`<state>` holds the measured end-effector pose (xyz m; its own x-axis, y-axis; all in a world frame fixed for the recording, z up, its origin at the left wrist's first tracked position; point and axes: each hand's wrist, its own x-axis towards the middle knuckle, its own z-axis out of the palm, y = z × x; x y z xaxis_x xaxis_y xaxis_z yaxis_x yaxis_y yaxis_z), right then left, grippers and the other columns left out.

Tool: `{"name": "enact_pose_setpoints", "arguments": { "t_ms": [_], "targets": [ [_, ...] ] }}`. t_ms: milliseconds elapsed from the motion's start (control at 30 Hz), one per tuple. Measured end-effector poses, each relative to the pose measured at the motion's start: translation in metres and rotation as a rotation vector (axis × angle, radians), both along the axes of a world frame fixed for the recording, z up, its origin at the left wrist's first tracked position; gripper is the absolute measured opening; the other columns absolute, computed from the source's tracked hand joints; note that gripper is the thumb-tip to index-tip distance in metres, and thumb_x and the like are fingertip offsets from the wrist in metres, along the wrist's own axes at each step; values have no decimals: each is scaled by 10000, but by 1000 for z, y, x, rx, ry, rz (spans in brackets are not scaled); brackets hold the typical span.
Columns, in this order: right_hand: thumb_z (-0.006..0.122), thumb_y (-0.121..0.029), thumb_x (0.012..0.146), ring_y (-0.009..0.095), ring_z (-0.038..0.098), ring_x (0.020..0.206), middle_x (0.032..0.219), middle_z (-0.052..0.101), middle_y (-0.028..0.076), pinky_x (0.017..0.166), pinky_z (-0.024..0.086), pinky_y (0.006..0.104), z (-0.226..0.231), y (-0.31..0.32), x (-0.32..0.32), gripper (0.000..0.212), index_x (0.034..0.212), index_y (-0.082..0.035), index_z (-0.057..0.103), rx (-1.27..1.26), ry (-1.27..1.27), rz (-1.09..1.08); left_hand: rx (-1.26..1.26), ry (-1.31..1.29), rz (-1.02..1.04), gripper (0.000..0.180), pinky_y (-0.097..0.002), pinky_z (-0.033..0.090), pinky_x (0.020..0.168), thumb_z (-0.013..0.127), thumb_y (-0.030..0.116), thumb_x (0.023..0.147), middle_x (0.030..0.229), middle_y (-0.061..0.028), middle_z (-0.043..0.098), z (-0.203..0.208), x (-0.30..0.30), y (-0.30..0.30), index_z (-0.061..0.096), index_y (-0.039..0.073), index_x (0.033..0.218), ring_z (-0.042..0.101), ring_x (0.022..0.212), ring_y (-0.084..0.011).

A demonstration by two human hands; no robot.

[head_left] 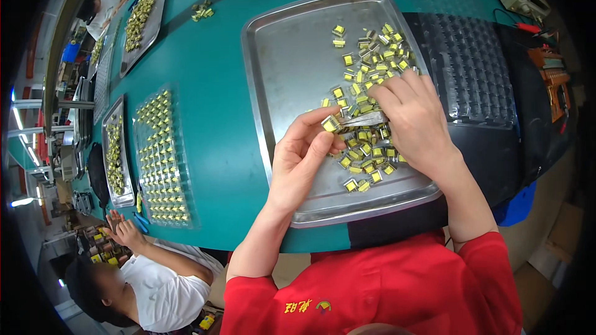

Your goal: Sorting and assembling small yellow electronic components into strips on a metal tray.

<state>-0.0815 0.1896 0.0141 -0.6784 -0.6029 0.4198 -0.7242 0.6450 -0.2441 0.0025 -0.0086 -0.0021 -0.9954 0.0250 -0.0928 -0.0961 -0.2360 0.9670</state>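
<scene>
Between the thumb and fingers of my left hand (304, 154), a small yellow-taped transformer (331, 124) is pinched above a metal tray (264, 80). My right hand (415, 121) is closed around a flat silver tool that looks like tweezers (366, 119). The tool's narrow end points left and reaches the transformer, though whether it grips it I cannot tell. Beneath both hands, many similar transformers (366, 164) lie loosely heaped across the tray's right half. My right palm hides part of that heap.
Right of the tray sits a clear blister tray (472, 68) on a black mat. At left, another blister tray (162, 161) holds rows of yellow parts, beside a narrow metal tray (118, 149). A co-worker in white (167, 285) sits at lower left. Orange racks (551, 80) stand far right.
</scene>
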Motion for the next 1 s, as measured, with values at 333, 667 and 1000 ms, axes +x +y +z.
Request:
{"name": "enact_pose_setpoints", "arguments": {
  "t_ms": [333,667,1000],
  "targets": [
    [591,19,739,267,557,910,942,627,81,826,424,376,0,-2,1,260,986,-30,653,34,35,11,-112,82,-5,329,-243,465,796,432,156,1066,921,-28,568,4,1,5,505,13,1353,551,830,-85],
    [586,38,725,264,558,920,950,624,83,818,417,373,2,-2,2,295,1003,-32,657,34,31,7,-204,113,-29,321,-236,462,792,425,161,1069,895,-22,558,4,2,3,512,18,1343,548,828,-81],
    [583,0,759,258,560,911,942,622,78,812,417,369,2,-5,4,271,1016,-35,660,52,53,2,-235,91,-45,310,-238,472,803,416,143,1069,935,-33,560,5,3,5,527,10,1326,551,837,-84]
  ]
}}
